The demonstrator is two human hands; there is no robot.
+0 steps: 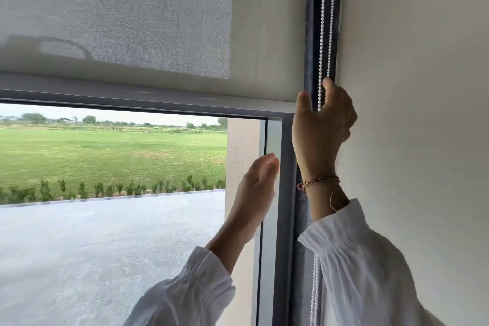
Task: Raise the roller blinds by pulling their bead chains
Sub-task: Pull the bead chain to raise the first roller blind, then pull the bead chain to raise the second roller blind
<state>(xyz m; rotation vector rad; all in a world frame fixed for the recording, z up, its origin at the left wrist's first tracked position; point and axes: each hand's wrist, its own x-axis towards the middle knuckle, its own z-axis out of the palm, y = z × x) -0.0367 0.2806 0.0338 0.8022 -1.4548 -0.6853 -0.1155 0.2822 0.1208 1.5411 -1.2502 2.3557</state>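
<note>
A grey fabric roller blind [148,21] covers the upper part of the window, its bottom bar [132,95] level across the glass. A white bead chain [326,21] hangs in two strands along the dark frame strip at the right. My right hand [321,130] is raised at that strip, fingers curled round the chain. The chain shows again lower down [314,288] beside my white sleeve. My left hand [258,180] is lifted in front of the window frame, fingers relaxed, holding nothing and apart from the chain.
A white wall [418,87] stands directly right of the chain. The grey window frame [287,193] runs vertically between my hands. Through the glass lie a paved terrace, a low hedge and a green field.
</note>
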